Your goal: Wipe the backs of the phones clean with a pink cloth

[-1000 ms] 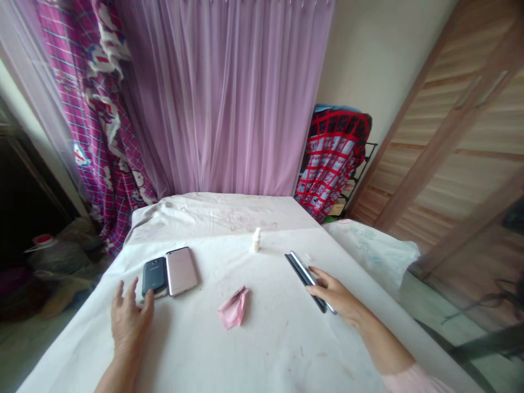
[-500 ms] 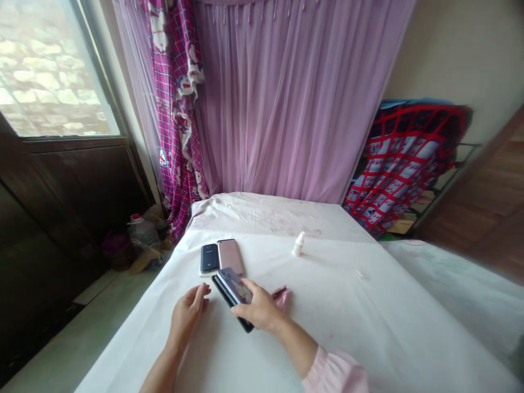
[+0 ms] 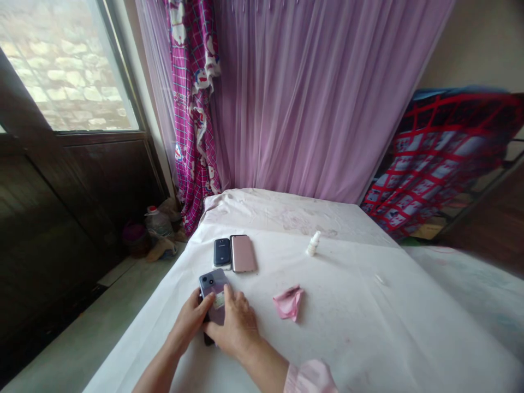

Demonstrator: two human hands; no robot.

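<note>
A lavender-grey smartphone (image 3: pixel 218 277) lies back up near the table's left edge, its camera corner pointing away from me. Beneath it a black phone-like slab (image 3: pixel 208 339) peeks out at the lower end. My left hand (image 3: pixel 189 319) grips the left side of this stack, thumb across the back cover. From the right, my right hand (image 3: pixel 239 326) holds the same smartphone with its thumb and fingers. Just beyond are a dark blue phone (image 3: pixel 222 252) on top of something white and a rose-gold phone (image 3: pixel 243 253) beside it.
A crumpled pink cloth (image 3: pixel 289 302) lies right of my hands. Farther back stands a small white spray bottle (image 3: pixel 313 244). A small clear object (image 3: pixel 380 279) rests at the right on the white-covered table (image 3: pixel 344 327). Purple curtains (image 3: pixel 303 109) hang behind.
My right hand has brought the lavender phone and the black slab left and nearer. My left hand, earlier apart from them, now grips their left side. The pink cloth is fully uncovered.
</note>
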